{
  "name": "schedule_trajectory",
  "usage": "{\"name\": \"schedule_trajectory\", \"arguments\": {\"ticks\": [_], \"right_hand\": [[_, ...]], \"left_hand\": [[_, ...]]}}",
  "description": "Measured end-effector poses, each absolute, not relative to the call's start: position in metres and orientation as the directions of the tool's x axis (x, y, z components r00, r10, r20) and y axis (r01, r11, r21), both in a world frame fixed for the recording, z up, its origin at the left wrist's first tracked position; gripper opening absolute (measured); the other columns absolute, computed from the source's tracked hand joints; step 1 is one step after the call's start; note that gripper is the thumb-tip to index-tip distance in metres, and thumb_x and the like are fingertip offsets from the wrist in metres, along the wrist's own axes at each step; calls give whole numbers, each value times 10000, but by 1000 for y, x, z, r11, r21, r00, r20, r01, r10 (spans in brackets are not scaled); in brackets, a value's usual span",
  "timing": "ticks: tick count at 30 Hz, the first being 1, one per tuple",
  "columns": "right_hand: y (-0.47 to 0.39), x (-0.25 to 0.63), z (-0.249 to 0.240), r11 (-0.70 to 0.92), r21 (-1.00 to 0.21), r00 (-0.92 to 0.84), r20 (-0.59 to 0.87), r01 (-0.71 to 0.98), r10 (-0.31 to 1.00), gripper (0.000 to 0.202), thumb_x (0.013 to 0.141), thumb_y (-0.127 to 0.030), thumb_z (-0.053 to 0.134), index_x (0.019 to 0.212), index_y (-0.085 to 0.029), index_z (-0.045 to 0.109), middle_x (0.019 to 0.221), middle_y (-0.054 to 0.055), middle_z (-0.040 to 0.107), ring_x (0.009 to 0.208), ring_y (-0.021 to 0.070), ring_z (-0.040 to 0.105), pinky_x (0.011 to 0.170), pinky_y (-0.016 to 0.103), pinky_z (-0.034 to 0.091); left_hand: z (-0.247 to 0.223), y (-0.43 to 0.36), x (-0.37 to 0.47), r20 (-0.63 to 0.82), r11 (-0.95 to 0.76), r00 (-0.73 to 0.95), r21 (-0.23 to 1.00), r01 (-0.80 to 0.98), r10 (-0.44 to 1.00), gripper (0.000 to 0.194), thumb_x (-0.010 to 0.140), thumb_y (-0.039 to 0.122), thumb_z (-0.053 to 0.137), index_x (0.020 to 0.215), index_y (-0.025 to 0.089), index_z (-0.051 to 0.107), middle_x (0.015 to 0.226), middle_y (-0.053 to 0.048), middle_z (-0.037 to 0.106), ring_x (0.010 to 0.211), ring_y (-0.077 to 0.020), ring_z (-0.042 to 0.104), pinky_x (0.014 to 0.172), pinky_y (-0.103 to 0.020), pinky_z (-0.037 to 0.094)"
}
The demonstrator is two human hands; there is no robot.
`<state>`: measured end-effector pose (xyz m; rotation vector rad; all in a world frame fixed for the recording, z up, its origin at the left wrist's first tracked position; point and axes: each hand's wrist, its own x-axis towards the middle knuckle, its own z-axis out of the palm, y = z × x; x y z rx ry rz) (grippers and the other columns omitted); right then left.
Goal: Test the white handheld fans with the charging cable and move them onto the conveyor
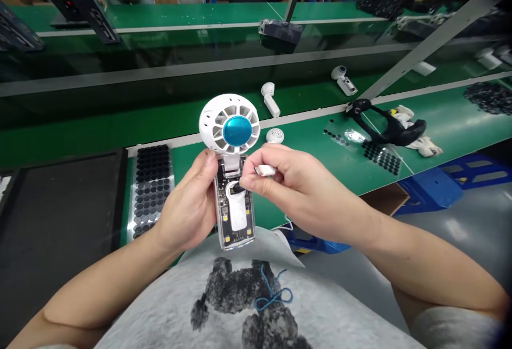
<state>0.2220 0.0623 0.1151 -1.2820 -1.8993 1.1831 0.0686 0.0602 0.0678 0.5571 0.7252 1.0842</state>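
A white handheld fan (pixel 230 125) with a blue round centre and a clear handle showing a circuit board is held upright by my left hand (pixel 190 205), its fingers wrapped round the handle's left side. My right hand (pixel 292 181) is closed by the handle's right side. A white cable plug (pixel 265 170) with a metal tip sticks out between its fingers. Thumb and index fingertip pinch a small black piece (pixel 237 188) over the white round part of the handle. A sheet of black round stickers (pixel 152 192) lies left of my left hand.
Beyond my hands, white fans (pixel 271 99) (pixel 344 80) lie on the green belt, and a white fan head (pixel 274 136) sits on the near edge. Right are a black headband-like object (pixel 386 125), gloves (pixel 426 145) and sticker sheets (pixel 382 158). A black tray (pixel 60 232) is left; a metal post (pixel 428 45) slants.
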Motion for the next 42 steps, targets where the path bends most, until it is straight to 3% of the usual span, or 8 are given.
{"name": "schedule_trajectory", "arguments": {"ticks": [20,31,42], "right_hand": [[60,219,118,328,-778,-457,59,535,888,91,849,-183,556,762,-162,574,720,-19,529,758,123,491,644,241,368],[59,216,119,295,-781,-434,34,551,900,113,849,-208,550,746,-168,573,748,-12,522,727,121,486,634,245,361],[57,214,119,314,-737,-415,50,599,909,87,837,-206,547,764,-172,578,774,4,527,738,141,489,636,266,363]], "left_hand": [[76,55,68,-259,335,215,785,-521,942,261,923,255,341,931,216,598,1013,-10,613,1109,-204,519,920,-316,448],[77,54,67,-247,333,226,765,-552,942,270,936,258,337,937,222,604,1072,-8,584,1129,-204,501,968,-380,432],[83,52,66,-302,387,241,732,-561,922,229,935,257,351,886,192,565,1066,-20,591,1112,-212,509,941,-352,444]]}}
